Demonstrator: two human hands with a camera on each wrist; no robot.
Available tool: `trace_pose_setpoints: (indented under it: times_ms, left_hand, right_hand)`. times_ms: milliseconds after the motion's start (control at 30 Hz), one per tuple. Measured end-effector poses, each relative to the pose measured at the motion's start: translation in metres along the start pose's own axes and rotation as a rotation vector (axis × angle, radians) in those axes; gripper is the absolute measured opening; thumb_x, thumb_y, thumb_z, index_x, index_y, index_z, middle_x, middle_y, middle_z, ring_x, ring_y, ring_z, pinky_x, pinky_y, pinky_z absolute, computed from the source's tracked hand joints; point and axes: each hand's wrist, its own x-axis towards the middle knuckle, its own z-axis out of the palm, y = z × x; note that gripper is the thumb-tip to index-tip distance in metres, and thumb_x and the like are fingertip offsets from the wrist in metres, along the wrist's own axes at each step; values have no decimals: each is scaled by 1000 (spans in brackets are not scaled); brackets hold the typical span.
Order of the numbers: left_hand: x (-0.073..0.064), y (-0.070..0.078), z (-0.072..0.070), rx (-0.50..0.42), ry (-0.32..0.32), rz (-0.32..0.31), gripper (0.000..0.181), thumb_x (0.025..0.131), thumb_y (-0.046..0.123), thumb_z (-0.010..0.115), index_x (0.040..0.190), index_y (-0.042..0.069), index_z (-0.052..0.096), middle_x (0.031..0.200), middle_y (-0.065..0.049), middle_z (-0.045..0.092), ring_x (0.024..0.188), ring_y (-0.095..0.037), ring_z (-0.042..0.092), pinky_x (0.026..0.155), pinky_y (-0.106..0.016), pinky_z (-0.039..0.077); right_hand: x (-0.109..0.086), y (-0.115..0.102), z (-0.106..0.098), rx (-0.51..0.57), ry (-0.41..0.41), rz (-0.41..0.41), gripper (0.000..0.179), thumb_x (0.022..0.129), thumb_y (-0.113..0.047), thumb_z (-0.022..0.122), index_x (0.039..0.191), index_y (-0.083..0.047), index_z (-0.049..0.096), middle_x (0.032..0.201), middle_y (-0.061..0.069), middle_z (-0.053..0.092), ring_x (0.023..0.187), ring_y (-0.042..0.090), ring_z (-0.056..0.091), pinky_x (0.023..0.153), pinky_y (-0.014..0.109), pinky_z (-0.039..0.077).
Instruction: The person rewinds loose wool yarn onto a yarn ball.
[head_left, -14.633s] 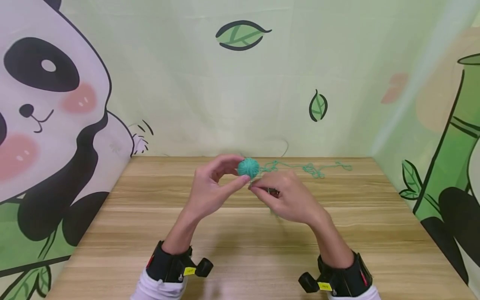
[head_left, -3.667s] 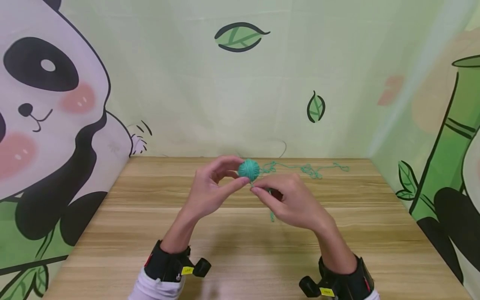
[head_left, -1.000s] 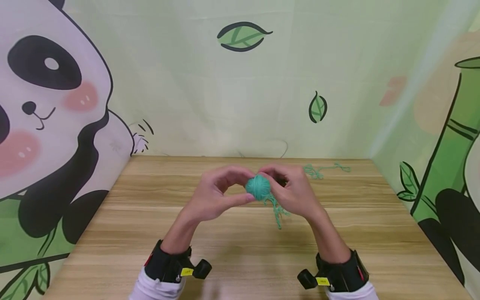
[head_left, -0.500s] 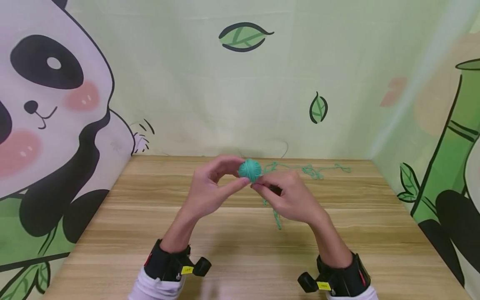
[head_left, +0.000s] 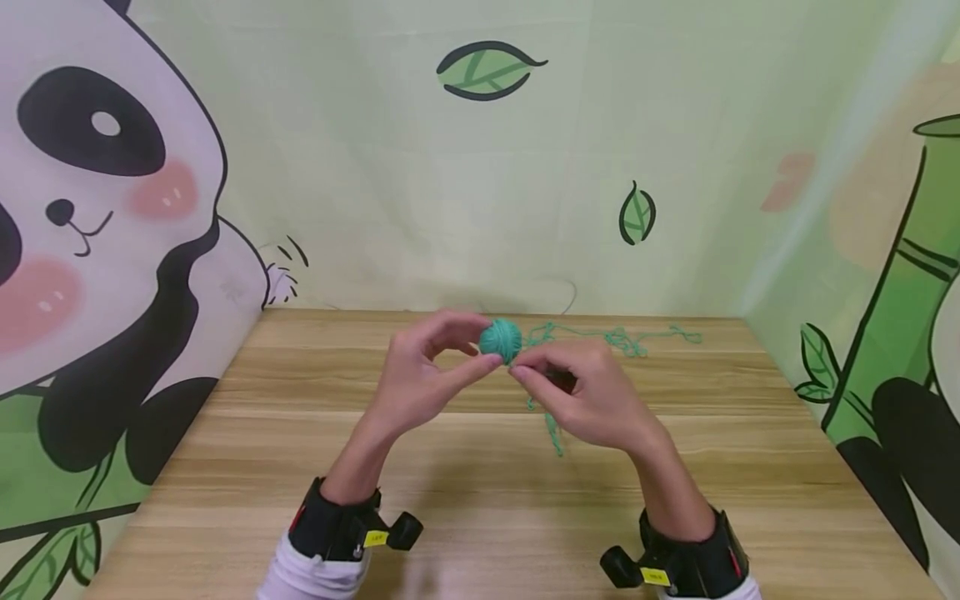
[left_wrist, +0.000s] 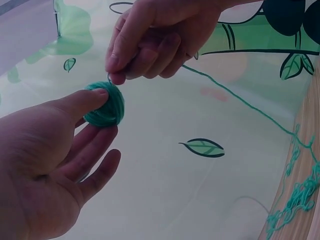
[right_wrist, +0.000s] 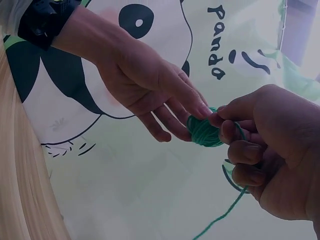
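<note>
Above the desk (head_left: 480,517), toward its far edge: ball (head_left: 500,341), pinched by left hand (head_left: 426,375); strand (right_wrist: 222,216), pinched by right hand (head_left: 588,393). By that edge: tangle (head_left: 622,340); a hard pull could knot it.

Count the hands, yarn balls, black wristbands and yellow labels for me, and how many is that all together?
Hands: 2, left hand and right hand
Yarn ball: 1
Black wristbands: 2, left wristband and right wristband
Yellow labels: 2, left label and right label
Total: 7
</note>
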Motion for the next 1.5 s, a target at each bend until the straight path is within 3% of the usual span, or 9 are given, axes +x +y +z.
trace_pose_setpoints:
  times_ms: [200, 533, 767, 967, 1200, 1500]
  left_hand:
    - [-1, 1, 0, 8, -61, -15, 39, 93, -5, 89, 129, 3, 77, 119, -13, 84, 101, -15, 82, 93, -36, 71]
    - [-2, 5, 0, -28, -156, -38, 35, 93, -4, 89, 126, 2, 78, 120, -14, 83, 101, -15, 80, 92, -37, 71]
    - [-3, 7, -1, -102, -252, -45, 34, 92, -7, 89, 124, 1, 79, 117, -16, 82, 99, -15, 78, 93, -39, 70]
    - [-4, 9, 0, -171, -344, -13, 38, 91, -11, 87, 126, 0, 76, 120, -20, 81, 103, -17, 79, 98, -37, 70]
    - [-5, 9, 2, -212, -360, 15, 40, 91, -15, 84, 128, -3, 74, 121, -24, 80, 107, -16, 79, 99, -38, 70]
    - [-6, 8, 1, -239, -306, 23, 41, 90, -17, 84, 129, -7, 73, 123, -30, 77, 109, -11, 78, 98, -34, 70]
  right_hand:
    - [-2, -2, -1, 63, 40, -8, 16, 99, 9, 78, 102, -6, 83, 71, 0, 58, 58, 5, 42, 51, 18, 35]
    - [-2, 1, -4, 132, 117, -66, 4, 102, 5, 77, 103, 2, 80, 70, 0, 62, 52, 9, 39, 46, 21, 32]
    - [0, 2, -5, 126, 172, -78, 18, 95, 15, 78, 101, -1, 80, 70, 3, 67, 51, 9, 38, 44, 23, 31]
    - [1, 7, -5, 122, 182, -104, 4, 104, -1, 79, 101, 0, 79, 66, 3, 62, 52, 9, 39, 44, 26, 31]
    - [1, 15, -1, 119, 168, -37, 6, 106, 0, 76, 100, -1, 79, 68, 3, 61, 56, 6, 47, 49, 19, 39]
    - [3, 18, 5, 71, 130, 95, 10, 105, 7, 73, 103, 0, 81, 86, 11, 80, 66, 4, 62, 60, 17, 54]
